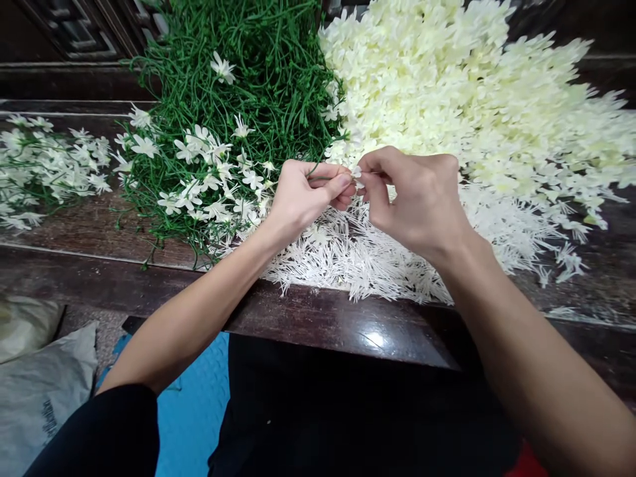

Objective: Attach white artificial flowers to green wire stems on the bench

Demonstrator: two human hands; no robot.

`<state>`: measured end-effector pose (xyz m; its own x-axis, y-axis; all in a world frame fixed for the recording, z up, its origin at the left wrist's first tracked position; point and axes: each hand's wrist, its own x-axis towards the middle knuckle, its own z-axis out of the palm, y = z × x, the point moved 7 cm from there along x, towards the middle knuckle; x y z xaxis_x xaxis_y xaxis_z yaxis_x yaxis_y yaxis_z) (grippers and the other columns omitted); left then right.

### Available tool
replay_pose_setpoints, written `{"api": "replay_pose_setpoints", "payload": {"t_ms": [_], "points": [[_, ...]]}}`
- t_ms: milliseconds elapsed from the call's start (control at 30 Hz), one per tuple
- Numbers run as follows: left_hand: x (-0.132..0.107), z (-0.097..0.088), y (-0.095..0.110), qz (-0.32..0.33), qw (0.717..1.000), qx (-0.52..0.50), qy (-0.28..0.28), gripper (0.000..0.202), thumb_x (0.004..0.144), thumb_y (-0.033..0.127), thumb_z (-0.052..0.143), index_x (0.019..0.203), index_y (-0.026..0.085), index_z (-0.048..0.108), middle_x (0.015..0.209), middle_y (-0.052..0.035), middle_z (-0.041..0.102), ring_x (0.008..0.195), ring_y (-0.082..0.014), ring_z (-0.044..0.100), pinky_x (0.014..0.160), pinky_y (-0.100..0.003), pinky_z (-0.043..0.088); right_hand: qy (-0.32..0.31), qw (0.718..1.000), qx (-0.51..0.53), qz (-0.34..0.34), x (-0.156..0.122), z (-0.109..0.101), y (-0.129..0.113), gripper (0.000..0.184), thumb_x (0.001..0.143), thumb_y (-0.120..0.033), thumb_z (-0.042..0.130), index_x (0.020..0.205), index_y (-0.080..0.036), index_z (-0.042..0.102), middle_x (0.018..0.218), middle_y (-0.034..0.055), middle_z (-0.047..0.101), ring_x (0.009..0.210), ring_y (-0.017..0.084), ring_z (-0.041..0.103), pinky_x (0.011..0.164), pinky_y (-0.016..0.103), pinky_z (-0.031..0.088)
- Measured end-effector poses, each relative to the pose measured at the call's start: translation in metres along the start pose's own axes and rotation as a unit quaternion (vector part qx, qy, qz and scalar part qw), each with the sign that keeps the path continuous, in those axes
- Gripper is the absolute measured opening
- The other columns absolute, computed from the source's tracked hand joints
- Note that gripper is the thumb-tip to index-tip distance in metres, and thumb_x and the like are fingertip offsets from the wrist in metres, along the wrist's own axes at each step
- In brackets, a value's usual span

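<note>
My left hand is closed in a pinch on a thin green plastic stem. My right hand is closed too, pinching a small white flower piece at the tip of that stem. Both hands meet above a heap of small white star-shaped pieces on the dark wooden table. A mound of green stems rises behind my left hand. A large pile of cream petals lies behind my right hand.
Finished stems with white flowers lie left of my hands, and another bunch sits at the far left. Grey sacks and a blue mat are on the floor below the table edge.
</note>
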<state>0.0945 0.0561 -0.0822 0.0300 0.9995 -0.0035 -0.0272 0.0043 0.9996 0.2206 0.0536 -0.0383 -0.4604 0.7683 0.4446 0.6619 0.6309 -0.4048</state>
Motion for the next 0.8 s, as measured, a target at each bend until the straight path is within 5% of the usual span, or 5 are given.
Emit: {"api": "replay_pose_setpoints", "payload": {"t_ms": [200, 567, 800], "points": [[0.010, -0.003, -0.004, -0.015, 0.999, -0.021, -0.029, 0.003, 0.087, 0.012, 0.071, 0.086, 0.010, 0.071, 0.077, -0.0064, 0.072, 0.073, -0.0137, 0.071, 0.080, -0.034, 0.062, 0.026, 0.996, 0.080, 0.015, 0.004, 0.003, 0.023, 0.010, 0.088, -0.013, 0.058, 0.085, -0.022, 0.060, 0.074, 0.0026, 0.069, 0.065, 0.020, 0.066, 0.061, 0.037, 0.052], [0.019, -0.035, 0.019, 0.060, 0.997, -0.024, 0.033, 0.011, 0.090, 0.024, 0.069, 0.094, 0.014, 0.072, 0.089, -0.0066, 0.073, 0.083, -0.0134, 0.071, 0.085, -0.030, 0.060, 0.003, 0.968, 0.239, 0.079, 0.006, -0.003, 0.038, 0.004, 0.089, -0.022, 0.064, 0.087, -0.022, 0.061, 0.083, 0.0059, 0.069, 0.072, 0.019, 0.070, 0.067, 0.038, 0.062], [0.020, -0.075, 0.037, 0.137, 0.977, 0.053, 0.158, 0.012, 0.091, 0.036, 0.068, 0.098, 0.026, 0.070, 0.095, -0.0034, 0.075, 0.089, -0.0155, 0.069, 0.079, -0.028, 0.055, 0.147, 0.973, 0.152, 0.091, 0.006, -0.033, 0.047, 0.008, 0.085, -0.028, 0.067, 0.081, -0.023, 0.063, 0.092, 0.0096, 0.066, 0.084, 0.025, 0.063, 0.060, 0.039, 0.056]]}}
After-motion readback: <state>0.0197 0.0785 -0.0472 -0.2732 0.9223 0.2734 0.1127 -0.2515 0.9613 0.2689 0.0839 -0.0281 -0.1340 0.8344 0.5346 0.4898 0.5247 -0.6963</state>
